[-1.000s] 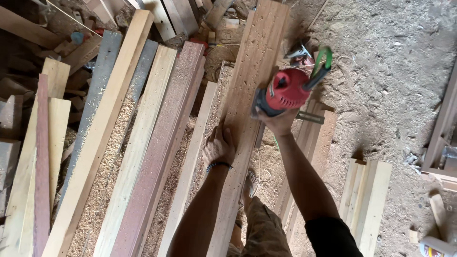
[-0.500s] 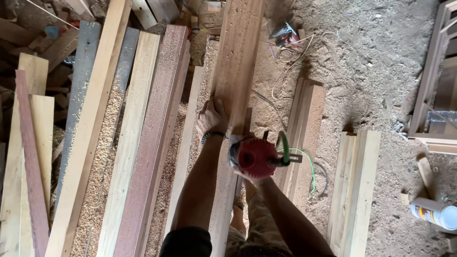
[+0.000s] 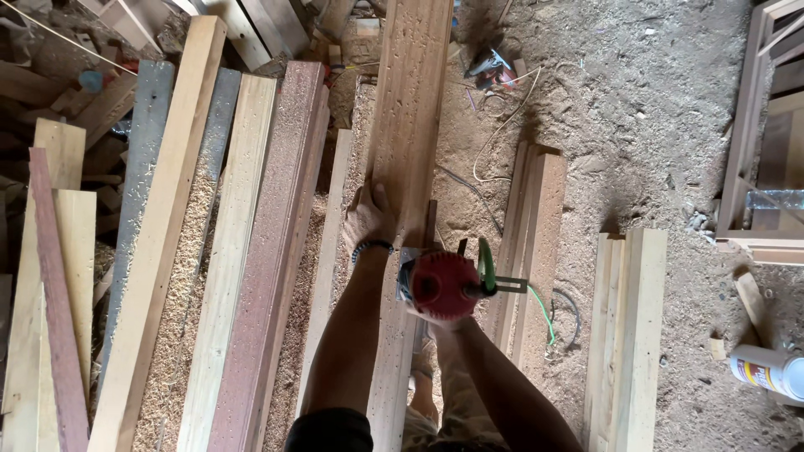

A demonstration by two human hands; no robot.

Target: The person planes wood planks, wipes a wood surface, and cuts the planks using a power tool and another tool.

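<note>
Gripping a round red power tool (image 3: 444, 286) — rough plank (image 3: 410, 109) beneath.

The long pale tan wooden plank (image 3: 410, 125) shows fine lengthwise grain and a speckle of sawdust. On it sits the round red power tool (image 3: 442, 286), with a bright green handle and a thin green cord (image 3: 546, 314). The left hand (image 3: 371, 218) wears a dark beaded wristband. The reddish-brown sawdust-flecked board (image 3: 280, 226) lies among yellow-tan boards and the weathered grey plank (image 3: 142, 192). The narrow dark red strip of wood (image 3: 54, 310) stands out at the left. The earthen floor (image 3: 653, 109) is grey-brown. The white cylindrical can (image 3: 766, 370) carries red and yellow markings.
</note>
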